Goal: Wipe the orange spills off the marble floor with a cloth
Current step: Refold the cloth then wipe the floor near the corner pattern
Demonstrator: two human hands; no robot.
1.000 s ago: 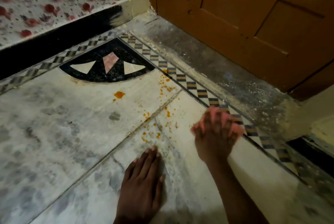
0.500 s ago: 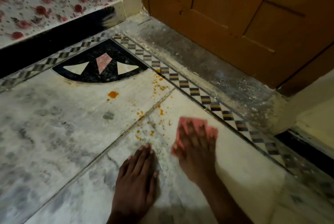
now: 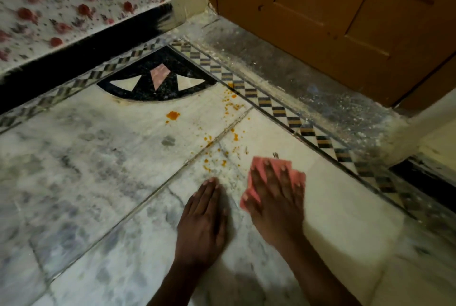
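Two bare hands are down on the grey-veined white marble floor. The right hand lies flat with fingers spread on one pink folded cloth, pressing it to the floor; the grip is not clenched, the palm simply pins the cloth, which peeks out at the fingertips and along the thumb side. The rest of the cloth is hidden under the hand. Just beside it, at nine o'clock, the left hand rests palm-down on bare marble, fingers together, grasping nothing.

Now the orange spills: one larger blob sits well apart at eleven o'clock from the cloth, below the black quarter-circle inlay with three pale triangles. A scatter of small orange specks runs along the floor joint from near the left fingertips up toward twelve o'clock, ending at the black-and-yellow checkered border strip. The specks are too many and too small to count. The cloth lies just to the three o'clock side of the nearest specks, not touching them.

Beyond the border strip there is a dusty grey threshold and one brown panelled wooden door, cut off at the top. Both forearms run out of the bottom edge.
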